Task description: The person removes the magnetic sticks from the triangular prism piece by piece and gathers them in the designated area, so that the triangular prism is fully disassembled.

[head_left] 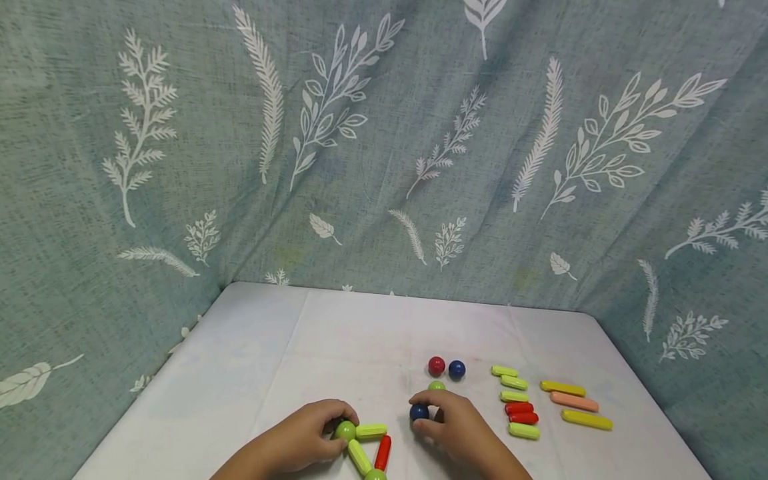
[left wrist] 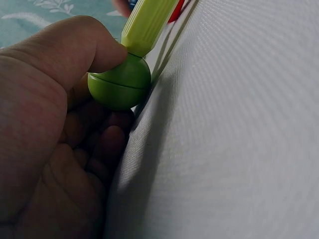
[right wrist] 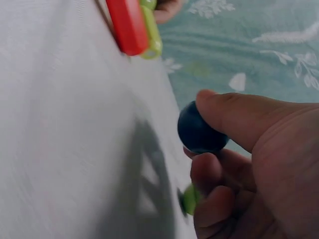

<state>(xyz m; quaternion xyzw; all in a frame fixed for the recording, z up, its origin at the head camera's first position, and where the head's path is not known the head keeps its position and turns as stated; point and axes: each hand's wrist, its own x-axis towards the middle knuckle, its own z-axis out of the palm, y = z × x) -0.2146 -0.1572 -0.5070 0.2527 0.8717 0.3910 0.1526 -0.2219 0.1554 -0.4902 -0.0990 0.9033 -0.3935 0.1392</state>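
Observation:
My left hand (head_left: 312, 432) pinches a green ball (head_left: 345, 431) between thumb and fingers, low on the white cloth. From that ball run two lime sticks, one (head_left: 371, 431) pointing right and one (head_left: 359, 458) reaching down to a second green ball (head_left: 375, 475) at the frame's bottom edge. A red stick (head_left: 383, 453) stands up from this lower ball, its upper end near the right-pointing stick. To the right, my right hand (head_left: 454, 422) pinches a dark blue ball (right wrist: 195, 130) by thumb and fingertips; the right wrist view shows it held off the cloth.
Behind the right hand lie a red ball (head_left: 437, 365), another blue ball (head_left: 457, 370) and a partly hidden green ball (head_left: 437, 385). Farther right are short lime and red sticks (head_left: 519, 407), then longer yellow (head_left: 587, 419) and peach sticks (head_left: 574, 401). Patterned green fabric (head_left: 384, 133) rises behind the table.

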